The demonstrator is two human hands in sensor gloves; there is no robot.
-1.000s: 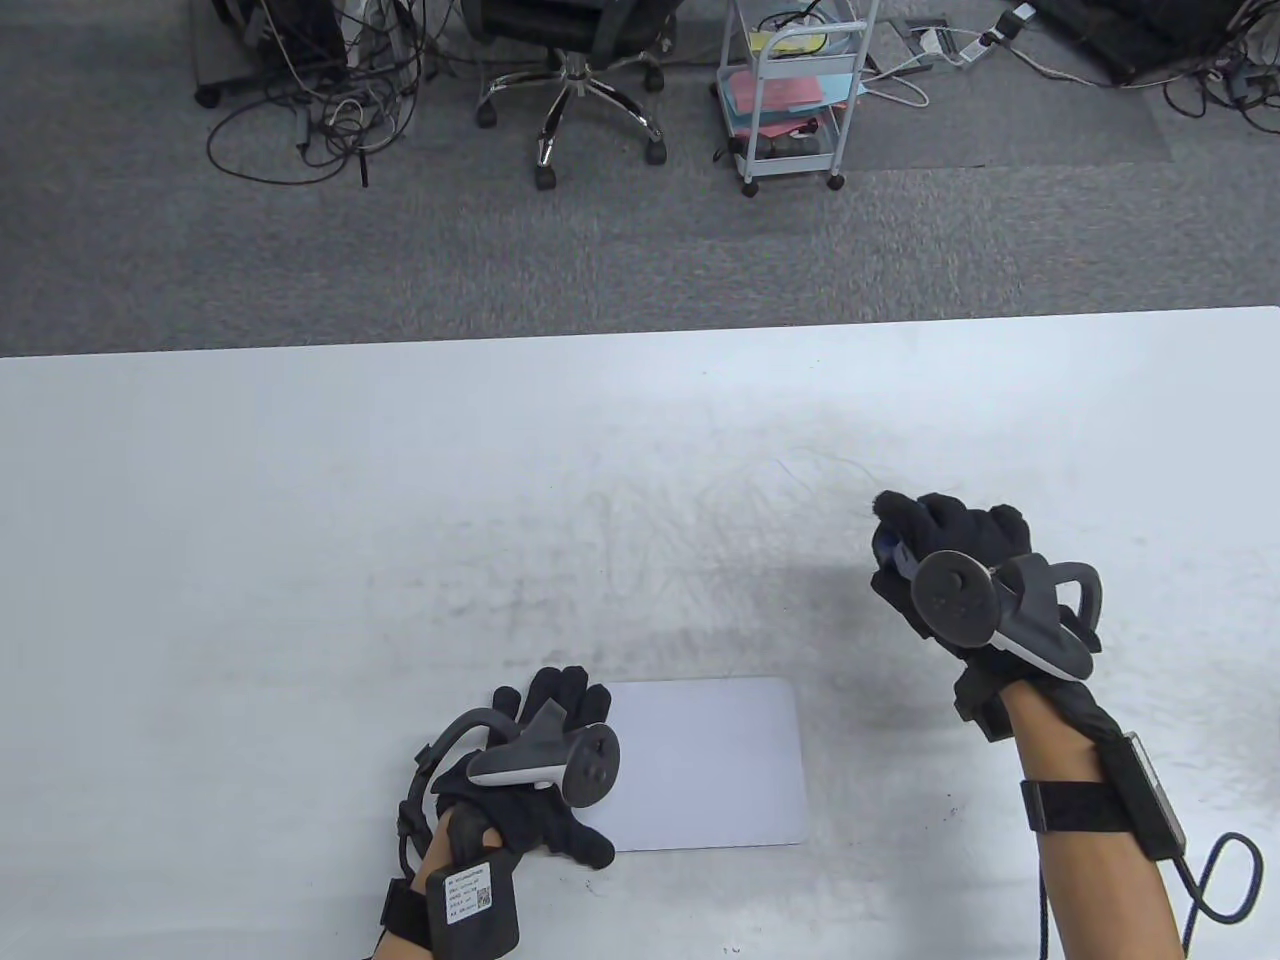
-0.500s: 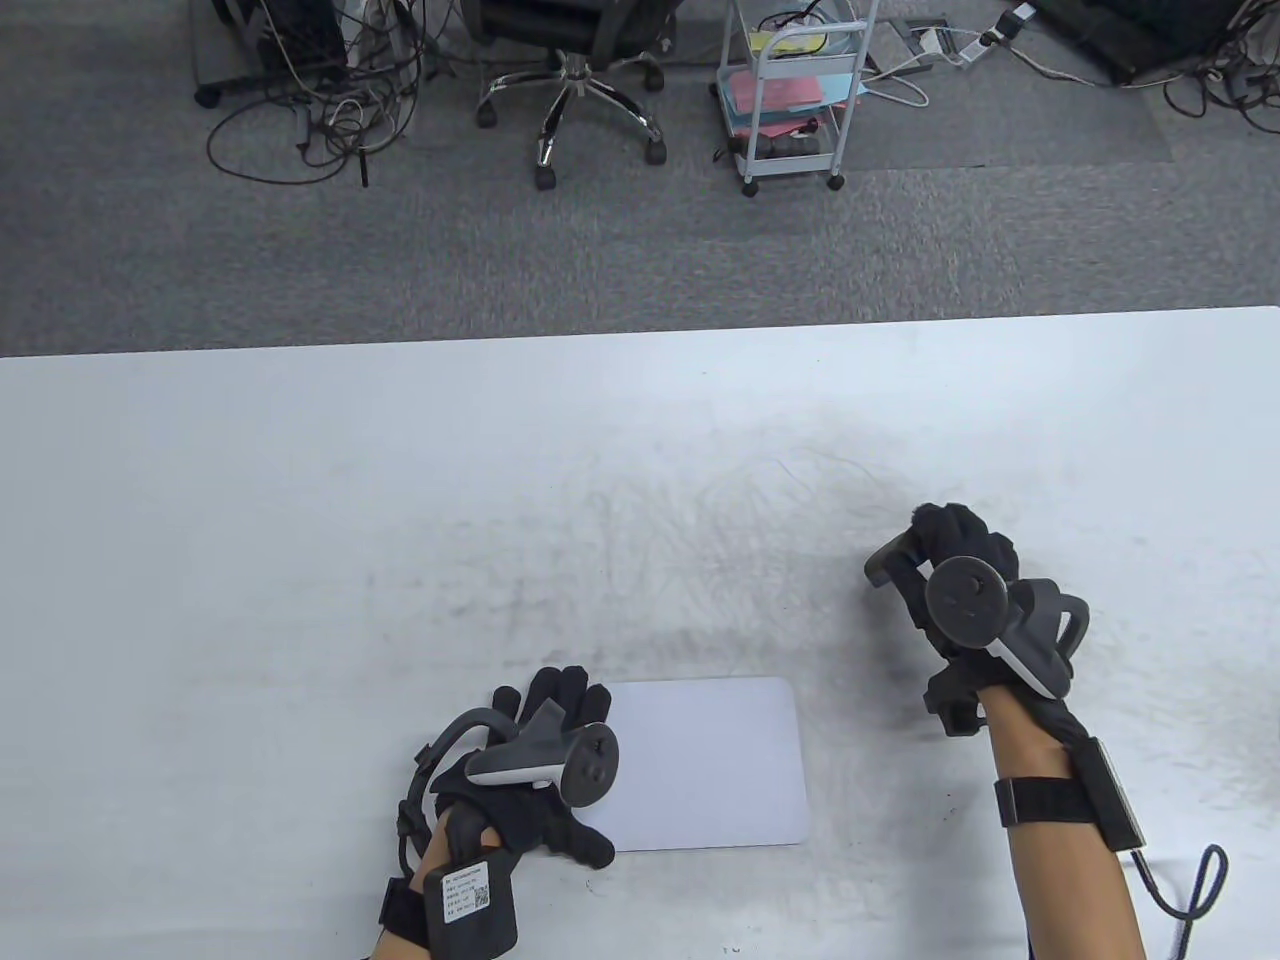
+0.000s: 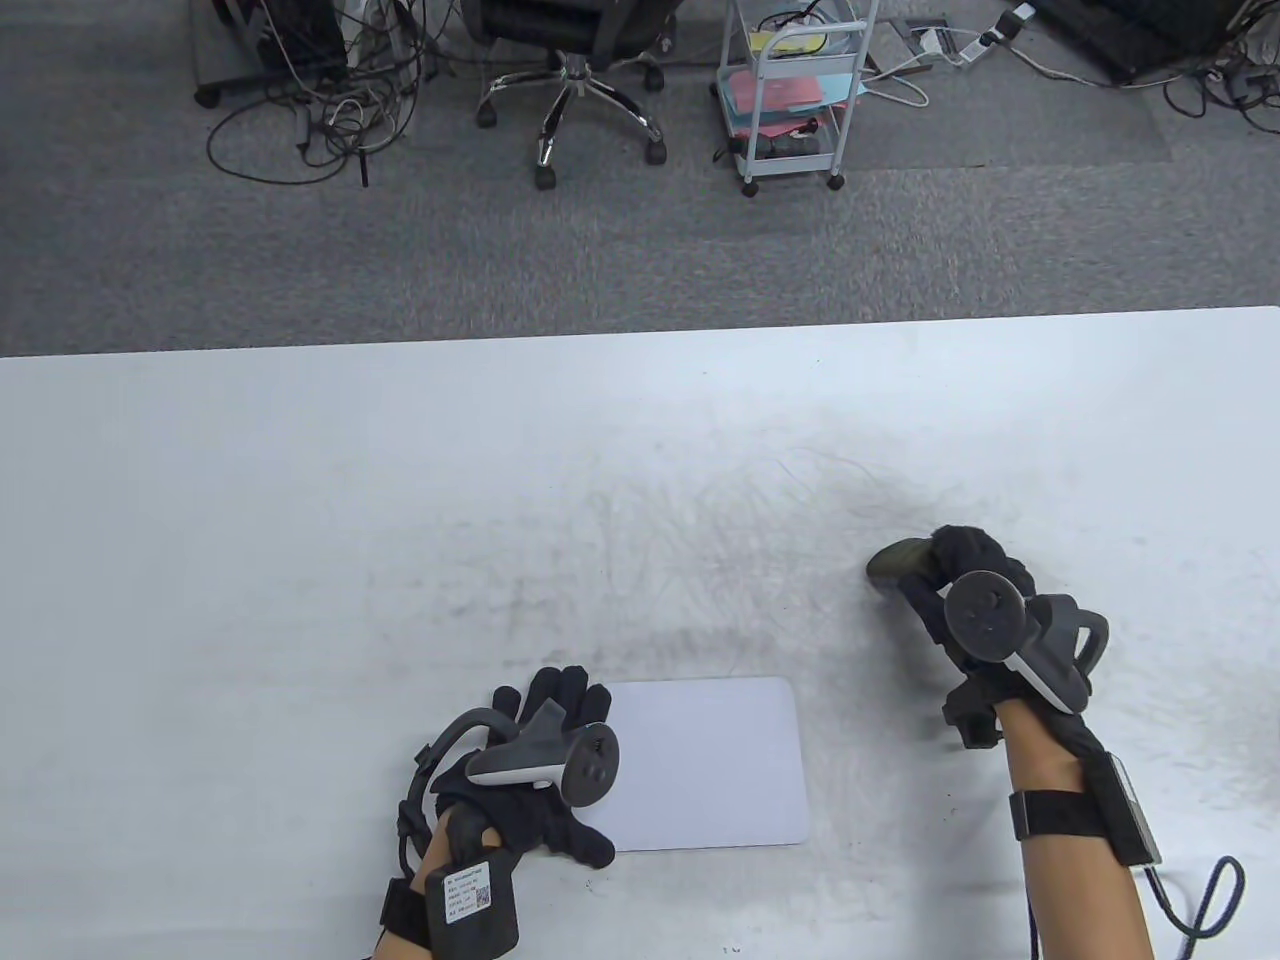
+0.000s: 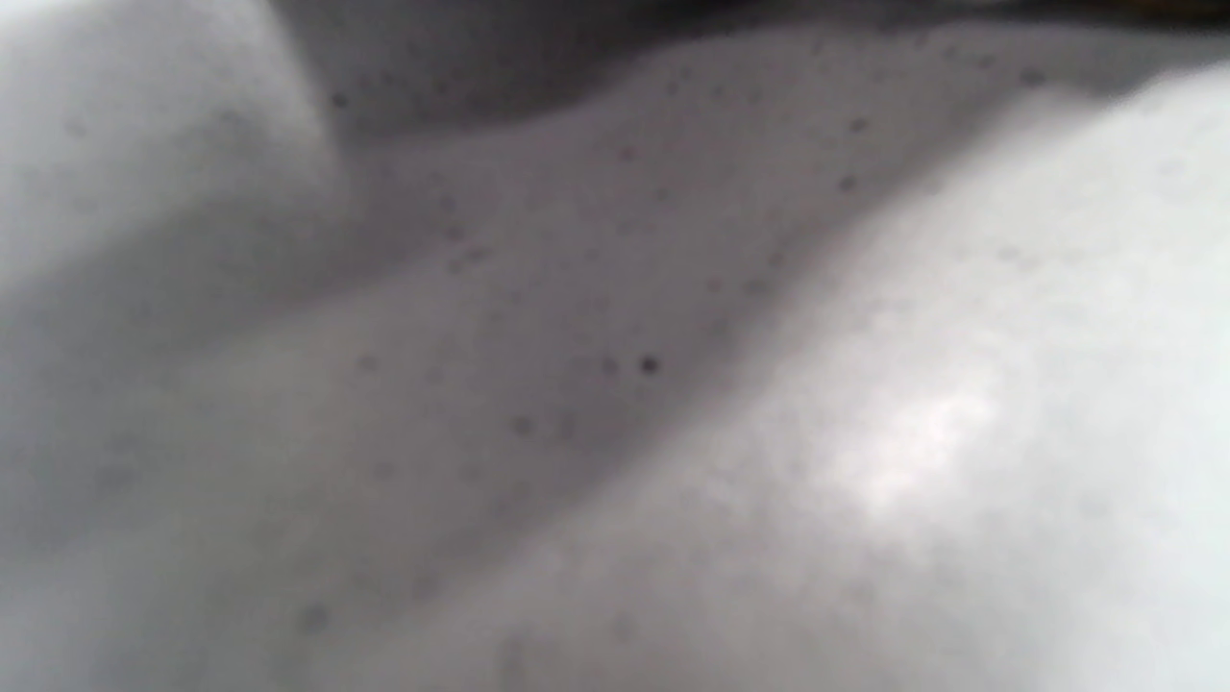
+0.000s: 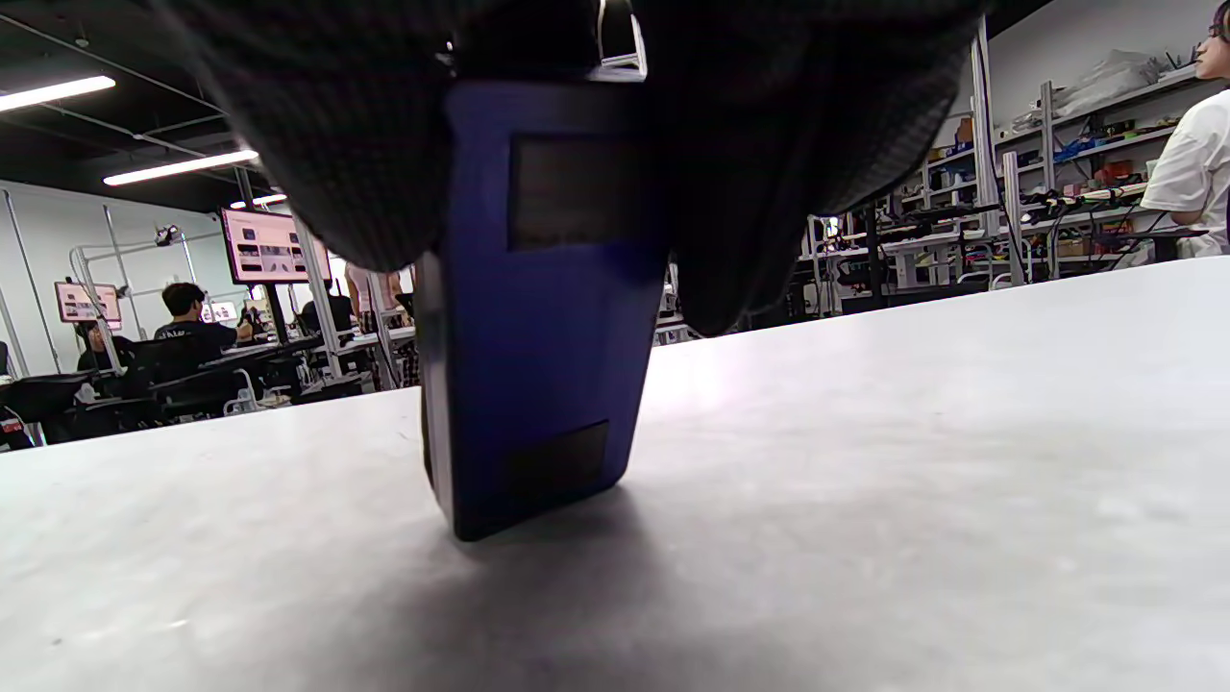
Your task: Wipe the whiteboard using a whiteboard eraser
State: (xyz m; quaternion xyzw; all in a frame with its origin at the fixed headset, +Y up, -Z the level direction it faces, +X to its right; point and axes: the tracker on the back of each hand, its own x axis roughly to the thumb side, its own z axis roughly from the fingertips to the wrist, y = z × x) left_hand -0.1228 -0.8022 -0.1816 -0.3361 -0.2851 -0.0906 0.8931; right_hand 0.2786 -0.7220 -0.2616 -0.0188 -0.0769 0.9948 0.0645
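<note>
A small white whiteboard [image 3: 715,765] lies flat near the table's front edge. My left hand [image 3: 545,765] rests on its left edge with the fingers spread flat. My right hand [image 3: 965,600] is to the right of the board and apart from it, and grips a whiteboard eraser [image 3: 898,562]. In the right wrist view the eraser [image 5: 538,317] shows as a blue block held on end, its lower end touching the table [image 5: 865,461]. The left wrist view shows only a blurred pale surface.
The white table [image 3: 300,520] has grey smudges around its middle. Beyond its far edge on the carpet stand an office chair [image 3: 570,80], a white rolling cart [image 3: 795,90] and tangled cables [image 3: 310,110].
My right hand has drawn back toward me and a little to the right, turning the eraser so that its dark felt side shows. The left hand and the board have stayed still.
</note>
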